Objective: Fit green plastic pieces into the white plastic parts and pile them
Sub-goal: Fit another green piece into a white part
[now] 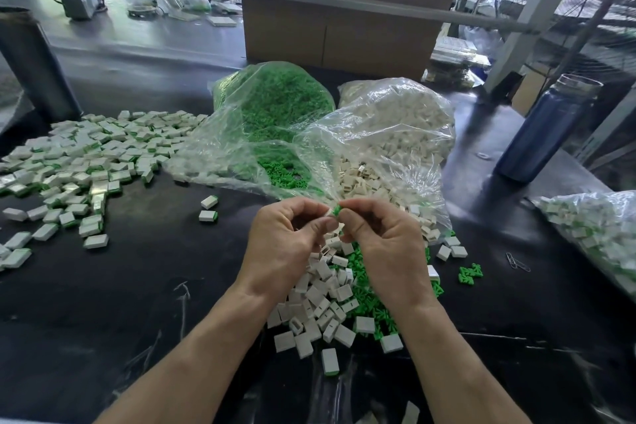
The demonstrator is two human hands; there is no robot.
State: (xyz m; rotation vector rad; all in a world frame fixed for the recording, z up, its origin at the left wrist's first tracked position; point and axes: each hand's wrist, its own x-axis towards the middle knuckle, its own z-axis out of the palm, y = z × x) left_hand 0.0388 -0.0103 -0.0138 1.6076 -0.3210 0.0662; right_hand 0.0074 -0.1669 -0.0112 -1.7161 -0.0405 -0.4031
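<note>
My left hand (pixel 285 244) and my right hand (pixel 385 244) meet above the table's middle, fingertips together. Between them sits a small green piece (pixel 335 209), pinched by my right fingers against a white part mostly hidden in my left fingers. Below the hands lies a loose heap of white parts (pixel 320 299) mixed with green pieces (pixel 368 306). A wide pile of fitted white-and-green parts (pixel 86 155) spreads at the left. Behind the hands, an open clear bag of green pieces (pixel 275 107) lies beside a clear bag of white parts (pixel 395 127).
The black table (pixel 155 286) carries two stray fitted parts (pixel 209 208), a few green pieces (pixel 469 274) and paper clips (pixel 516 263). A blue bottle (pixel 543 131) stands at the right, another bag of parts (pixel 599 231) at the far right, a cardboard box (pixel 337 41) behind.
</note>
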